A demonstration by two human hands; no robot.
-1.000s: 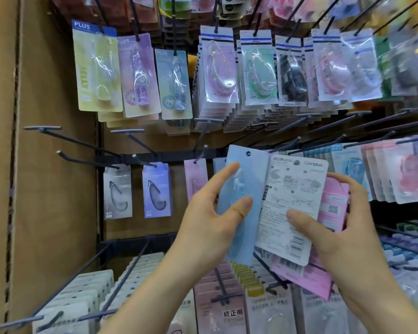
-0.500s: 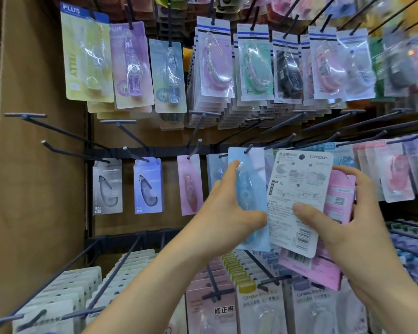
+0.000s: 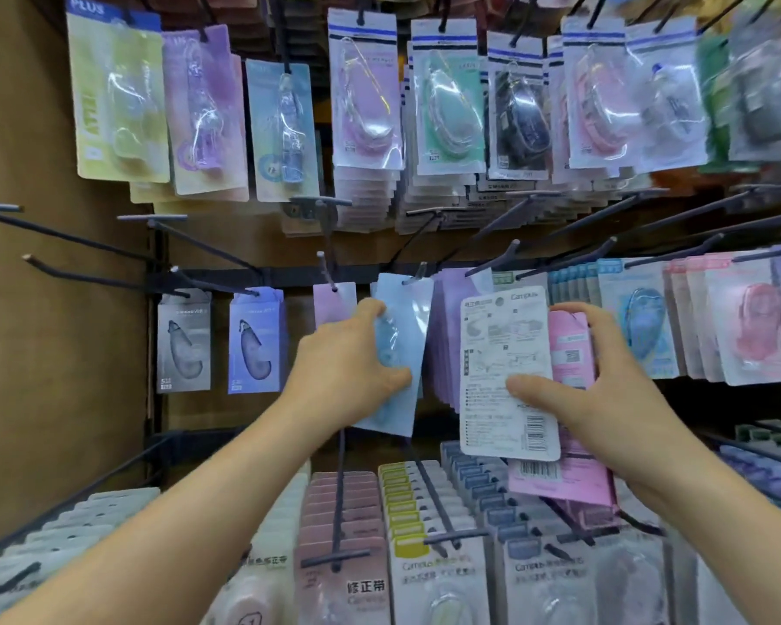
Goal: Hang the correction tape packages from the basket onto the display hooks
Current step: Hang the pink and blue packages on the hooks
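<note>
My left hand (image 3: pixel 346 363) grips a light blue correction tape package (image 3: pixel 402 336), whose top edge is at the tip of a dark display hook (image 3: pixel 418 272) in the middle row. My right hand (image 3: pixel 605 399) holds a small stack of packages: a white one (image 3: pixel 501 354) with its printed back toward me in front, pink ones (image 3: pixel 571 349) behind. A pink package (image 3: pixel 332 300) hangs on the hook just left of the blue one. The basket is out of view.
Grey (image 3: pixel 183 340) and violet (image 3: pixel 255 340) packages hang to the left. Bare hooks (image 3: pixel 64 236) jut out at the far left beside a brown side panel (image 3: pixel 41 309). Full rows of packages hang above (image 3: pixel 452 97), to the right (image 3: pixel 641 327) and below (image 3: pixel 366 534).
My left hand has carried the blue package up and forward to the middle-row hook. My right hand has stayed beside it with the stack.
</note>
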